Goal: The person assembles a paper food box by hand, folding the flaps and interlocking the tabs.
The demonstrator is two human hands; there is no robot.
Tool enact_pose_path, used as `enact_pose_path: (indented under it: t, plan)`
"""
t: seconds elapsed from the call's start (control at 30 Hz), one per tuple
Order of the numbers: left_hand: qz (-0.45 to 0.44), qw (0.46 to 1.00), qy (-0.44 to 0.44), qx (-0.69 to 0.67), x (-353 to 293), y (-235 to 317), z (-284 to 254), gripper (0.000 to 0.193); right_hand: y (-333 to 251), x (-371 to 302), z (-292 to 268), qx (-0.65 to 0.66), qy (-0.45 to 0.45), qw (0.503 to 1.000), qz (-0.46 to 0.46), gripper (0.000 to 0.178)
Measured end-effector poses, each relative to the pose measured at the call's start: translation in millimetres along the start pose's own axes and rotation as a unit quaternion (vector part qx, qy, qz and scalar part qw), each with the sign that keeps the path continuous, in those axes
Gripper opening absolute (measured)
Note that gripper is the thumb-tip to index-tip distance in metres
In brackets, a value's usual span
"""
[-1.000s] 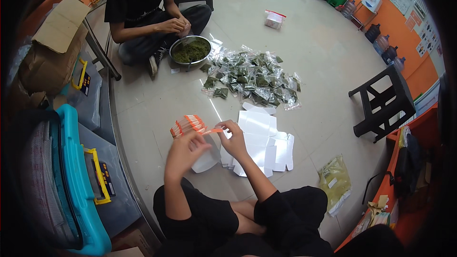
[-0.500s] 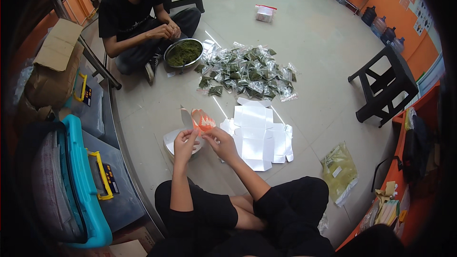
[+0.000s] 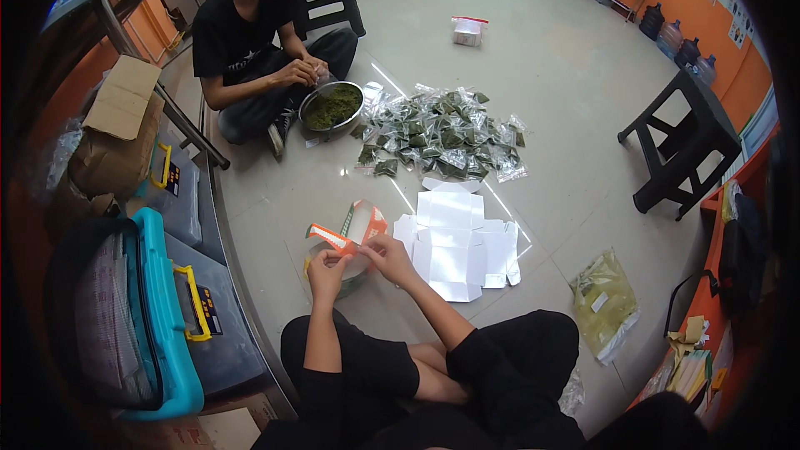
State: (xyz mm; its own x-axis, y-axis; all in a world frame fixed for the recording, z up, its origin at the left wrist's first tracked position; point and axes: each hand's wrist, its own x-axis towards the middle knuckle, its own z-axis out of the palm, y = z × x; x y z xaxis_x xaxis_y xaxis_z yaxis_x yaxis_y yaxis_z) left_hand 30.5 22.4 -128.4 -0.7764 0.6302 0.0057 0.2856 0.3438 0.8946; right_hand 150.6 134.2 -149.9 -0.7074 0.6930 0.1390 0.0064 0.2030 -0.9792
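Both hands pinch an orange carton at frame centre.
Left hand (image 3: pixel 325 265) and right hand (image 3: pixel 389 250) grip the carton's (image 3: pixel 354 229) lower edge; it rises up-frame, just beside flat white blanks (image 3: pixel 458 246).

The pale tiled floor (image 3: pixel 575 75) carries flat white cartons (image 3: pixel 458 242) near, green-filled clear packets (image 3: pixel 437 133) farther, a metal bowl (image 3: pixel 331 106) far left.

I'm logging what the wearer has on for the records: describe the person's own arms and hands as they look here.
Both forearms are bare: no sleeves reach them, and no gloves cover the left hand or the right hand. No watch, ring or bracelet is visible at this size. Below them the person wears black clothing.
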Motion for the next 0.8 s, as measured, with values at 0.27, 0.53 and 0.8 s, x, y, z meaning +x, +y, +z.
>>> enact_pose_path:
  t: [0.27, 0.53, 0.8]
  plan:
    - [0.018, 0.999, -0.026, 0.004, 6, -1, 7, 0.014, 7, 0, -4, 0.065, -0.011, 0.995, 0.072, 0.029]
    - [0.040, 0.998, -0.040, 0.009, 3, 14, 20, 0.015, 9, 1, -10, 0.125, 0.007, 0.988, 0.088, 0.025]
    - [0.097, 0.989, -0.001, 0.110, 5, 18, 31, 0.018, 16, -1, 2, 0.160, 0.056, 0.980, 0.102, 0.022]
